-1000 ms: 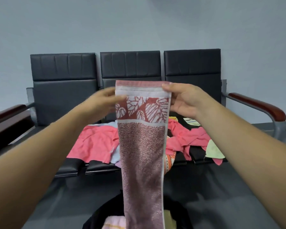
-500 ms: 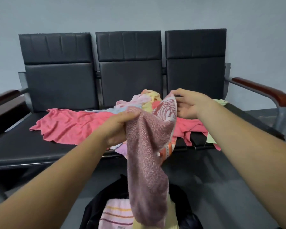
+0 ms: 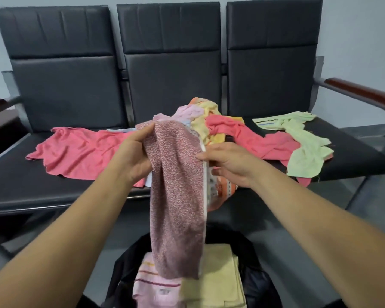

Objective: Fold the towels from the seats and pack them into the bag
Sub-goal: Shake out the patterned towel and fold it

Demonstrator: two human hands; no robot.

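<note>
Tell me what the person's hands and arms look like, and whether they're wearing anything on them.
Nothing is worn. The left hand and right hand are bare, with no gloves, rings or watch showing. The left forearm and right forearm are uncovered to the frame's edge: no sleeves, bracelets or markings.

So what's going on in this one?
A person is folding a mauve towel, which hangs doubled over above the black bag. The left hand grips its top fold and the right hand pinches its white-trimmed edge. A pink striped towel and a yellow towel already lie folded in the bag. Others, among them a pink towel and a green towel, lie unfolded on the seats.
</note>
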